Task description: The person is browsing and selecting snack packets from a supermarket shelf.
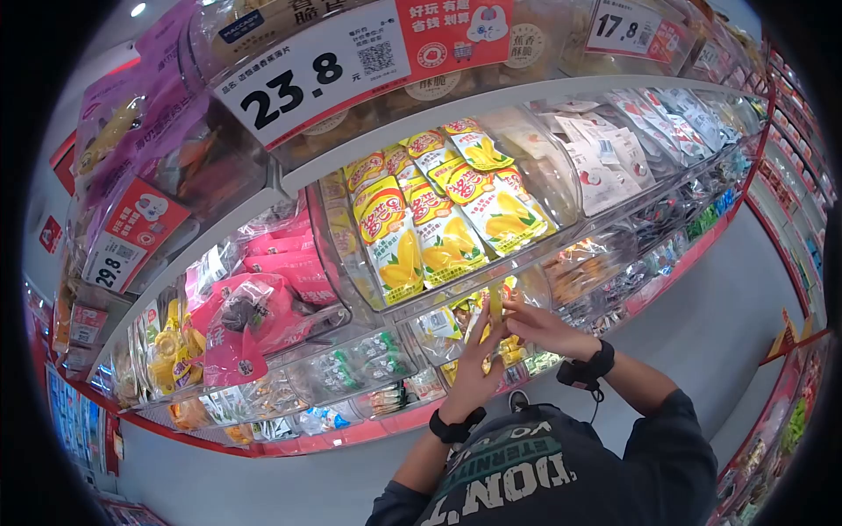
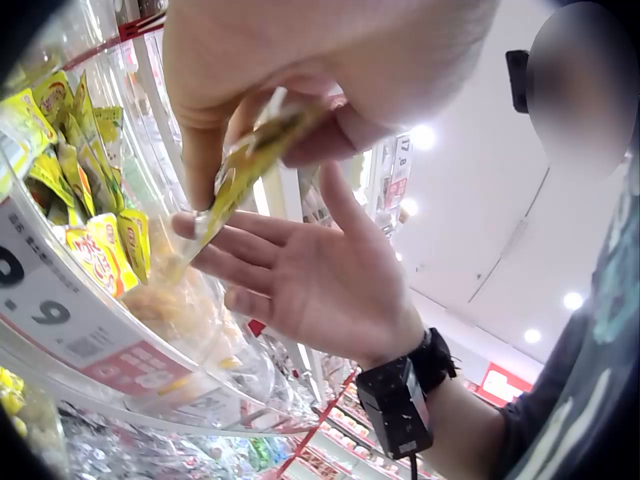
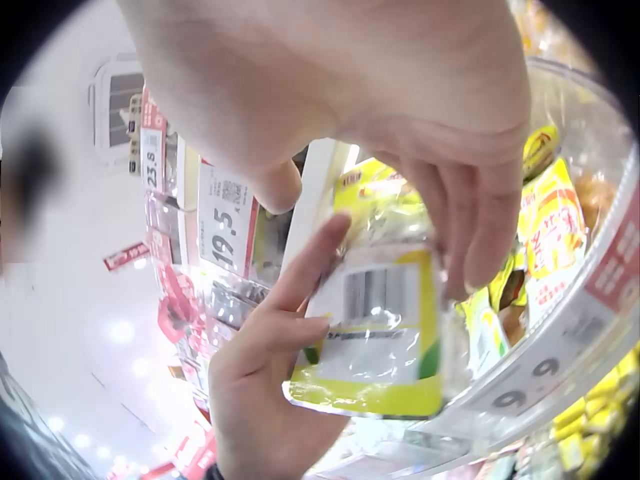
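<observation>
Between finger and thumb, my left hand (image 1: 474,373) pinches a small yellow snack packet (image 1: 496,302), seen nearly edge-on in the head view. Its back faces the right wrist camera, with a white barcode label and green corners on the packet (image 3: 375,320). My right hand (image 2: 320,280) is beside it, palm turned toward the packet and fingers extended, their tips overlapping its edge in the left wrist view. Just beyond both hands, a clear bin holds several yellow-and-white packets (image 1: 452,210) printed with mangoes.
Left of that bin lie pink bags (image 1: 263,307); to the right are pale packets (image 1: 605,162). A shelf edge with a 23.8 price card (image 1: 307,83) runs above. Lower bins (image 1: 351,364) hold small wrapped snacks. Grey floor (image 1: 702,289) extends at the right, with another shelf beyond.
</observation>
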{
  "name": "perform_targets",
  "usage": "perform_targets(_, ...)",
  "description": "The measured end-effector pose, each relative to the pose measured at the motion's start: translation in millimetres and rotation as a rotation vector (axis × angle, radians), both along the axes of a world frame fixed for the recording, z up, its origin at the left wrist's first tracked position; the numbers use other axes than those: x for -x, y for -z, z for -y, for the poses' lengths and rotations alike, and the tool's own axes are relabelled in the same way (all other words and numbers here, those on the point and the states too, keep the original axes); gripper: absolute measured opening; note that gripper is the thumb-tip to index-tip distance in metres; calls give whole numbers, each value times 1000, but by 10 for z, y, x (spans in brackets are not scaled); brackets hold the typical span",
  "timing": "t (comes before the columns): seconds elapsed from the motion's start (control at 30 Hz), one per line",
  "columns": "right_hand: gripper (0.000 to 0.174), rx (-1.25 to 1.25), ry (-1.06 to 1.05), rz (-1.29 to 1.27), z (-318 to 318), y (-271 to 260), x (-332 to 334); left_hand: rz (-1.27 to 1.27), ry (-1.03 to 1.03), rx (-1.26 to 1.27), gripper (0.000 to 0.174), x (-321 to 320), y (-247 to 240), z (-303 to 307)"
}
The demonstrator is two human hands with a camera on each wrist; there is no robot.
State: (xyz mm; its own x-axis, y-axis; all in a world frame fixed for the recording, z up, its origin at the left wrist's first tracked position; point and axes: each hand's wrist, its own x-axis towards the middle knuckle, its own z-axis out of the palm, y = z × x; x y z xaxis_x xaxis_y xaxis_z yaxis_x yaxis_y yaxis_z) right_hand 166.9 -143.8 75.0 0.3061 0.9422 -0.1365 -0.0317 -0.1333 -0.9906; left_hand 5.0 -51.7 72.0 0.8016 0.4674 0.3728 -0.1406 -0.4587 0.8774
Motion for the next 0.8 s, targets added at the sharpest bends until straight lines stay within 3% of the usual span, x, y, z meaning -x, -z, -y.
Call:
perform_targets(0.1, 33, 68, 25, -149, 23, -19, -25, -14, 296, -390, 38, -35, 85, -8)
perform_targets(0.13, 33, 24, 58, -222, 31, 136, -93, -36, 308, -307, 23, -36, 56, 13)
perform_targets(0.2, 33, -5, 87, -461, 98, 184, -187, -44, 255, 221, 22, -8, 192, -56)
perform_targets(0.23, 33, 6, 59, -378, 148, 106, -216, -45, 221, 484, 22, -2, 278, -119)
perform_targets(0.33, 36, 11, -29, -92, 277, -145, -246, -63, -93, 267, 18, -130, 445, -392)
perform_targets(0.43, 43, 154, -226, 261, 343, -348, -236, -140, -341, -162, 22, -321, 682, -439)
perform_targets(0.47, 49, 208, -302, 264, 333, -352, -237, -201, -350, -295, 27, -341, 739, -454)
perform_targets(0.57, 54, 147, -416, -36, 372, -659, -104, -273, -182, -113, 32, -351, 810, -462)
perform_targets(0.6, 57, 63, -464, -173, 371, -691, -75, -187, -191, 88, 36, -368, 843, -442)
perform_targets(0.67, 61, -58, -390, -74, 367, -953, -30, -185, -224, 216, 35, -442, 1134, -443)
perform_targets(0.77, 72, -347, -185, -7, 185, -1487, -12, -257, -254, 98, 30, -444, 1353, -518)
perform_targets(0.8, 77, -324, -137, 40, 98, -1670, -75, -322, -264, -26, 29, -412, 1097, -494)
